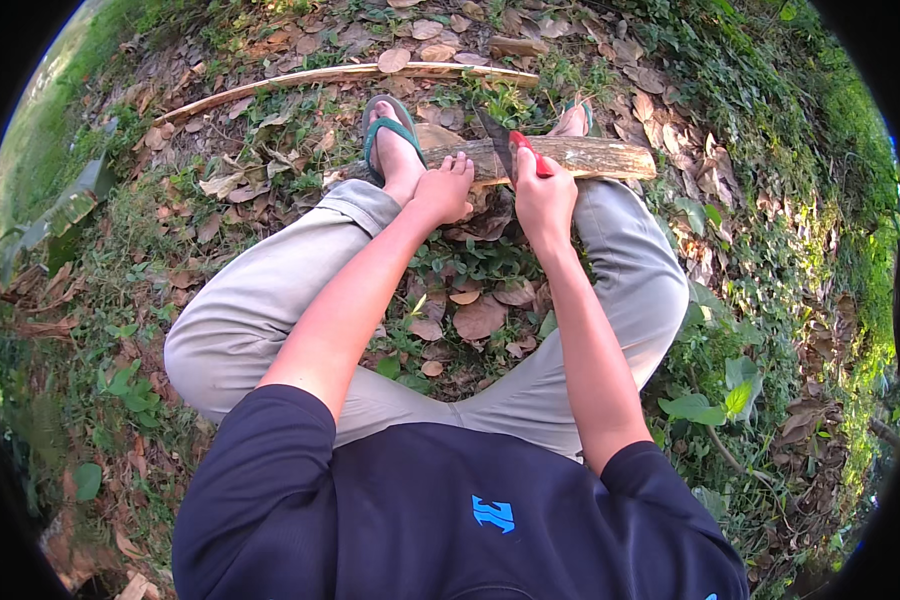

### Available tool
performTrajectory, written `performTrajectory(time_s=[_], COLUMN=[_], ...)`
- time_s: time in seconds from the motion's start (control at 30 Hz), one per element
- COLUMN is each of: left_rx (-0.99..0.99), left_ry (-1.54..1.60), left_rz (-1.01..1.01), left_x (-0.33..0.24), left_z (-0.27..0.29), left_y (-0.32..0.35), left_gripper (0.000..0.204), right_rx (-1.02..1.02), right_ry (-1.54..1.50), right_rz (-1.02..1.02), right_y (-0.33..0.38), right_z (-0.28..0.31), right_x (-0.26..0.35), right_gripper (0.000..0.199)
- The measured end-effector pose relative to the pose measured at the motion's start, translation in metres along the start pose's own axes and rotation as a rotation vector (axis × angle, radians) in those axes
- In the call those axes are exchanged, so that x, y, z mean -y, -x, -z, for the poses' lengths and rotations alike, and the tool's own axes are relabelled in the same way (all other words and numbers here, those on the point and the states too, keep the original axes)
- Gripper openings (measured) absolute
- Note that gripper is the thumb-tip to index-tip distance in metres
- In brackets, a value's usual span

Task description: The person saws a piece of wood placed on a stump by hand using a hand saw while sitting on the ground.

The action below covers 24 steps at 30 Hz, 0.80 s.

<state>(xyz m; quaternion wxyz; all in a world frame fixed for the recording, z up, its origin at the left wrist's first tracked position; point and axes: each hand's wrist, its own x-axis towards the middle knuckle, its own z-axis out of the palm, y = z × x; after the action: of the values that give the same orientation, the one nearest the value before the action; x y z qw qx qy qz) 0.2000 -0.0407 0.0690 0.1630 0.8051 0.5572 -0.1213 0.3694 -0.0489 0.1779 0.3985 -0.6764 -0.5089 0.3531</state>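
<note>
Shirt [400, 510] lay nearest; beyond, a log [605, 157] lay on leafy ground [300, 150]. Left hand [448, 190] rested on the log's left half, fingers slightly parted; right hand [547, 198] was closed round a saw [499, 141], blade across the log's middle.

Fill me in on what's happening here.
A person's left hand lies against a log, while the right hand grips a red-handled tool, its dark blade across the log. Whether it has cut in can't be made out. Farther out, a long strip of wood lies on the ground.
</note>
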Motion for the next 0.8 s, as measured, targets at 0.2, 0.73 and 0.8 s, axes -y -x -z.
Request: performTrajectory(time_s=[0.2,0.73,0.8], left_rx=[0.013,0.059,0.073], left_ry=[0.063,0.028,0.036], left_rz=[0.012,0.027,0.032], left_x=[0.005,0.003,0.000], left_z=[-0.002,0.003,0.006], left_y=[-0.001,-0.004,-0.004], left_gripper=[0.090,0.094,0.094], right_rx=[-0.184,0.012,0.016], right_ry=[-0.102,-0.058,-0.037], right_rz=[0.403,0.143,0.147], right_y=[0.047,0.071,0.082], right_z=[0.034,0.022,0.025], right_x=[0.043,-0.017,-0.018], right_gripper=[0.026,0.039,0.037])
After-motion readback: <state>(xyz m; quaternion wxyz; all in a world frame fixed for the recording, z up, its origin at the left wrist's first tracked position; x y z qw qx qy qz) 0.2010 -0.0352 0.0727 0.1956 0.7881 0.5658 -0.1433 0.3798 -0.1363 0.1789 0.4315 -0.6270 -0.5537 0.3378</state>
